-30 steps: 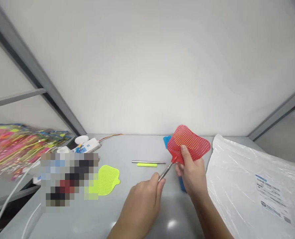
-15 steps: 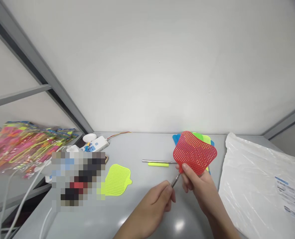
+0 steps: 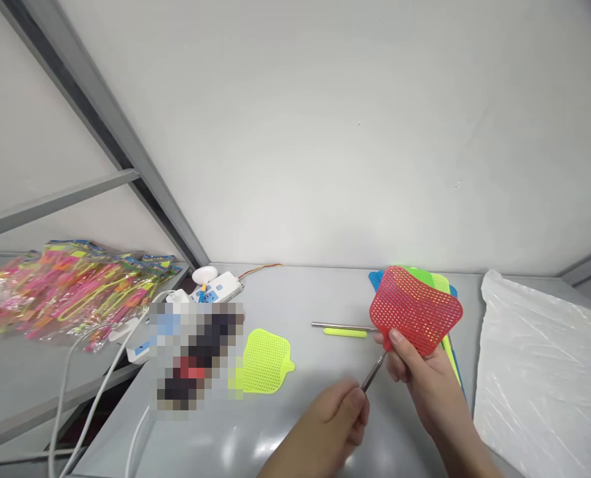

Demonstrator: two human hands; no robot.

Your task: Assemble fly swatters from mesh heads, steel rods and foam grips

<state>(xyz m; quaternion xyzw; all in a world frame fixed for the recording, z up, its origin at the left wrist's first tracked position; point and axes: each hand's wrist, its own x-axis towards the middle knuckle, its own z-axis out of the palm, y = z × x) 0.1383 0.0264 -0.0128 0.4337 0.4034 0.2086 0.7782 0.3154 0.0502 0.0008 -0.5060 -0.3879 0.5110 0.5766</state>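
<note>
Left hand [image 3: 341, 413] low, gripping one rod [image 3: 374, 370]; right hand [image 3: 421, 375] higher, pinching one red paddle [image 3: 412, 309]; one yellow paddle [image 3: 266, 362] leftward.

The red perforated fly-swatter head [image 3: 415, 307] is tilted, right of centre. A slim metal rod [image 3: 374, 372] slants from it toward the near left.

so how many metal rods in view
2: a rod in the left hand, meeting the red mesh head; another rod lying beside the yellow tube. More may be hidden.
</note>
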